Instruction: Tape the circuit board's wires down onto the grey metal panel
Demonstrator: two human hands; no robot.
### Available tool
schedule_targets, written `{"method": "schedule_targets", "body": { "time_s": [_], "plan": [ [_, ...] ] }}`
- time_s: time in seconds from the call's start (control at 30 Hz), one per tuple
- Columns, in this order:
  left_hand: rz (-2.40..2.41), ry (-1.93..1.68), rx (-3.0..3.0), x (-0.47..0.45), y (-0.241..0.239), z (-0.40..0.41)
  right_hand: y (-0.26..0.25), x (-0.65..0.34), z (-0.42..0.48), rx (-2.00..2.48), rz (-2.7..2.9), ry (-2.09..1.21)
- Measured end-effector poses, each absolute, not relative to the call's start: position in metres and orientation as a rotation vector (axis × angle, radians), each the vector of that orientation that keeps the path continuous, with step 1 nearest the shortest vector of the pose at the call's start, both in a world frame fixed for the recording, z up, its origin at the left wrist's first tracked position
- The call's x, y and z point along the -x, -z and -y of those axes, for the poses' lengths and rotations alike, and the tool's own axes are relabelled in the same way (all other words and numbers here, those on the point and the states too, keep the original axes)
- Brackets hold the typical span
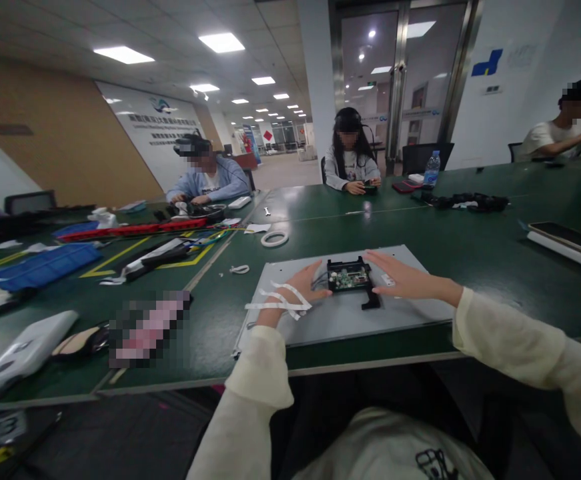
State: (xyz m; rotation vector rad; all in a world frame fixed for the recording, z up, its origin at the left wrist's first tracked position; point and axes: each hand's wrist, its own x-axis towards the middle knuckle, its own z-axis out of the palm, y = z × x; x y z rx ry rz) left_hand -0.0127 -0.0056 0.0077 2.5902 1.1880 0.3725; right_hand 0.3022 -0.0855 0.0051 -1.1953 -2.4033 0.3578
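A grey flat panel (pixel 315 327) lies on the green table in front of me. On it sits a green circuit board (pixel 349 279) in a black plastic bracket (pixel 370 299), with dark cables at its left side. My left hand (pixel 297 290) is at the left of the bracket, thumb and fingers apart around the cables. White tape strips (pixel 283 303) hang across the back of this hand and its wrist. My right hand (pixel 403 279) is at the right of the bracket, fingers stretched and thumb apart. Neither hand appears to grip anything.
A tape roll (pixel 275 239) lies beyond the panel. To the left are a blue tray (pixel 45 265), a white device (pixel 25 350) and a red strip (pixel 135 230). A phone on a white box (pixel 570 243) is at right. Several people sit around the table; a bottle (pixel 432 168) stands opposite.
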Motion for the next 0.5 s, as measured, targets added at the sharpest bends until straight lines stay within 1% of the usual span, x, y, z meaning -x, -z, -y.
{"method": "schedule_targets", "body": {
  "time_s": [0.1, 0.23, 0.5],
  "plan": [
    [-1.303, -0.308, -2.588, 0.031, -0.02, 0.023, -0.003, -0.305, 0.063, 1.268, 2.37, -0.51],
    [-1.436, -0.216, -2.62, 0.046, -0.025, 0.047, 0.007, -0.291, 0.044, 1.234, 2.327, -0.665],
    [-1.643, -0.095, -2.535, 0.067, -0.011, 0.062, 0.02, -0.282, 0.03, 1.153, 2.335, -0.692]
  ]
}}
